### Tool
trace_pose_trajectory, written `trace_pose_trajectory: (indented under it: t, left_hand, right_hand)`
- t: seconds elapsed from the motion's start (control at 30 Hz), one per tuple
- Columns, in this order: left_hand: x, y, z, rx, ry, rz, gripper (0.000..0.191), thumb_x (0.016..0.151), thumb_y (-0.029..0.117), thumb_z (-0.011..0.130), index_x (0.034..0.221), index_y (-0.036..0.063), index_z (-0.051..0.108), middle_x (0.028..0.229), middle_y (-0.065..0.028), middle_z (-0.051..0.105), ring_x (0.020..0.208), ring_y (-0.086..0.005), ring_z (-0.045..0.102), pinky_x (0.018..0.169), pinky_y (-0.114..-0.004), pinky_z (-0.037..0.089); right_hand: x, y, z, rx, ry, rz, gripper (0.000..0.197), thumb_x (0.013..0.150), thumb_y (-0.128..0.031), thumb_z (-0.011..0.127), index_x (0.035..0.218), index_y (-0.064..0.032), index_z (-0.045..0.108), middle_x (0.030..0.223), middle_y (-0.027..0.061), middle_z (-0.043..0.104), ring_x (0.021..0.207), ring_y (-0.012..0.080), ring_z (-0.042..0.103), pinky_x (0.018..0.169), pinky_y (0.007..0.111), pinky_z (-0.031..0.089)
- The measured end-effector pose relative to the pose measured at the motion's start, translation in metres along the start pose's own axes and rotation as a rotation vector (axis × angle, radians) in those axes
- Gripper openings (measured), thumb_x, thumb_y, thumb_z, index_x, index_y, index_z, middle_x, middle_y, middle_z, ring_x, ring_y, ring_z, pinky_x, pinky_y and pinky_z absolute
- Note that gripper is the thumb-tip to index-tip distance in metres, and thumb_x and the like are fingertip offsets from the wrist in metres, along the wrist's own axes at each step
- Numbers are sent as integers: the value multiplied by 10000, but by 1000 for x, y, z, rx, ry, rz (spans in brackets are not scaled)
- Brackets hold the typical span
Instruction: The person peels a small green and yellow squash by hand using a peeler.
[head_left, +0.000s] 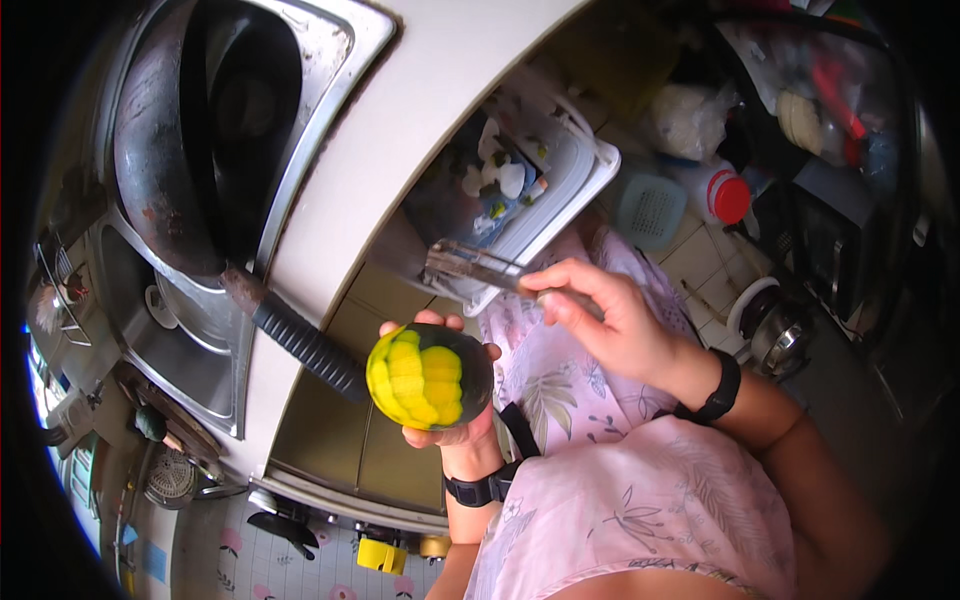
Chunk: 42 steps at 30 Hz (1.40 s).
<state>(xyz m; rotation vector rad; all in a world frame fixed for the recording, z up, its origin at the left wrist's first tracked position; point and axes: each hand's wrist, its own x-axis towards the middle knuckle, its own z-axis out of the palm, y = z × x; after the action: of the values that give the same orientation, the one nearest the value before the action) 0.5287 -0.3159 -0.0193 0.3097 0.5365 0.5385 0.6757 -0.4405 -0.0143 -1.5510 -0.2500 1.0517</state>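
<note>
A round, dark-green-skinned squash or similar produce (439, 379) rests in my left hand (469, 427), with yellow showing where its skin is pared off. My fingers wrap around its far side and underside. My right hand (607, 322) grips the handle of a metal peeler (472, 264), whose head is just above the squash and apart from it. Beyond the peeler stands a white plastic bin (566, 217) holding scraps and peelings (499, 176).
A steel double sink (180, 360) is set in the white counter (360, 165). A dark wok (154, 150) rests over it, its black ribbed handle (307, 349) reaching past the counter edge. A red-capped container (727, 196), a green plastic basket (651, 210) and a metal pot (780, 337) are at right.
</note>
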Motion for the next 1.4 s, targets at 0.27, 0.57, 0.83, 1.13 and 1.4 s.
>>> trace_pose_trajectory:
  t: [0.27,0.57,0.83,1.13,1.4]
  left_hand:
    - [13,-21,4,242,194,-8,1012,574,533,868,1384,184,373,1349,-151,457,1276,-319,439,1116,-487,311]
    - [21,4,21,417,-39,-262,1150,590,378,879,1501,180,206,1535,-231,196,1344,-380,378,1083,-500,358]
    - [22,-3,36,378,109,-506,1064,675,708,675,1437,46,340,1445,-171,390,1320,-308,423,1103,-459,350]
    - [14,1,27,71,294,-603,904,771,668,611,1413,87,351,1314,-195,505,1134,-362,573,766,-528,576]
    - [13,-3,27,188,164,-419,915,720,631,690,1398,112,362,1340,-228,456,1262,-405,457,920,-585,502]
  right_hand:
    - [9,-25,12,708,-237,482,366,956,-220,599,1231,-17,468,866,-10,541,640,29,471,544,179,395]
    - [9,-23,-12,615,-248,401,507,867,-187,713,1272,-33,448,974,-8,560,764,36,536,631,181,460]
    - [10,-8,-21,548,-305,86,572,791,-31,745,1283,-7,456,1338,114,500,1263,162,447,1059,316,377]
    - [20,-26,-41,43,-457,-107,525,745,-150,794,1205,-15,582,1340,177,532,1183,234,560,947,337,461]
    - [-9,-43,-48,-504,-190,-559,419,782,-73,675,1193,-53,592,909,76,652,649,235,591,538,340,476]
